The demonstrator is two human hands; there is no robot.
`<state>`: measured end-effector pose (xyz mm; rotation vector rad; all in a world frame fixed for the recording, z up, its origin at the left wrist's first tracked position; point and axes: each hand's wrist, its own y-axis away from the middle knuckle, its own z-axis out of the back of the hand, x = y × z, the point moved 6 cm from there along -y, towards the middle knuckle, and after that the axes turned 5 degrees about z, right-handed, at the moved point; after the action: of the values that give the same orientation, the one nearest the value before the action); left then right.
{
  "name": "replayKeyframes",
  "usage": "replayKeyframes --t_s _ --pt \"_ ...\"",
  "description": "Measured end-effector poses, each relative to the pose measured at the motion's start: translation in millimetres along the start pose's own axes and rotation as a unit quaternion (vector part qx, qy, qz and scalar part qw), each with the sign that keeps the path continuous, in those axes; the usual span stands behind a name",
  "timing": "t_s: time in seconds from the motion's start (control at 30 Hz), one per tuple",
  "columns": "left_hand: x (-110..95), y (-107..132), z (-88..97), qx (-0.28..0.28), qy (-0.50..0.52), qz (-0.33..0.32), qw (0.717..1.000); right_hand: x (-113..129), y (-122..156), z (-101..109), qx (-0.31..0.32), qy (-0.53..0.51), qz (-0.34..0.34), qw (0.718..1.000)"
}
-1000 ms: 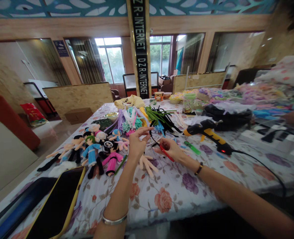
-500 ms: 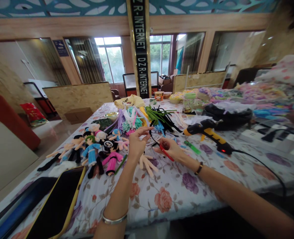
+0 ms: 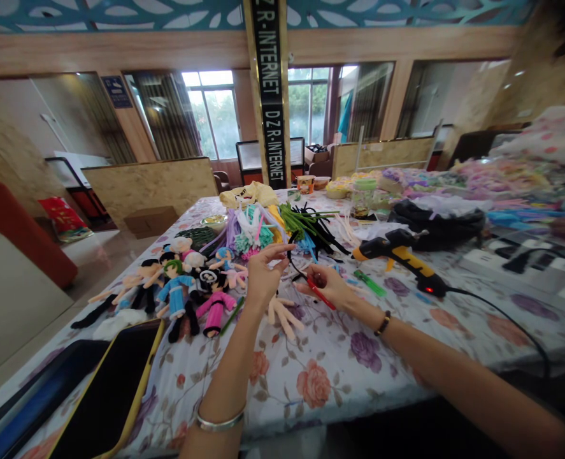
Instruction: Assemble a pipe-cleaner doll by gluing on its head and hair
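Note:
My left hand (image 3: 266, 271) is raised over the middle of the table, its thumb and fingers pinched on a thin black pipe cleaner (image 3: 292, 255). Just to the right, my right hand (image 3: 330, 287) is closed around a red-handled tool (image 3: 321, 296). Its dark front end points toward the black strand; whether it is scissors or pliers is not clear. Below the hands lie several skin-coloured pipe cleaner pieces (image 3: 285, 317). Left of my left hand is a group of small pipe cleaner dolls, one in blue (image 3: 176, 293) and one in pink (image 3: 215, 310).
Behind my hands lie bundles of coloured pipe cleaners (image 3: 253, 229). A yellow-black glue gun (image 3: 409, 261), its red light on, lies to the right with its cord trailing. A green clip-like item (image 3: 369, 283) is beside it. Phones, one yellow-edged (image 3: 113, 389), lie front left. A black bag (image 3: 435, 226) sits back right.
The red-handled tool and the fingers of my right hand have shifted very slightly. My left hand stays in place.

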<state>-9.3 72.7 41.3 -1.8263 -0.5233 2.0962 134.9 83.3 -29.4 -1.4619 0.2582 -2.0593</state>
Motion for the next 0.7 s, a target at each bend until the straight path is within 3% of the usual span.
replayKeyframes --t_s 0.7 --pt "0.5 -0.3 2.1 -0.009 0.01 0.005 1.0 -6.6 -0.1 -2.3 0.018 -0.006 -0.002 1.0"
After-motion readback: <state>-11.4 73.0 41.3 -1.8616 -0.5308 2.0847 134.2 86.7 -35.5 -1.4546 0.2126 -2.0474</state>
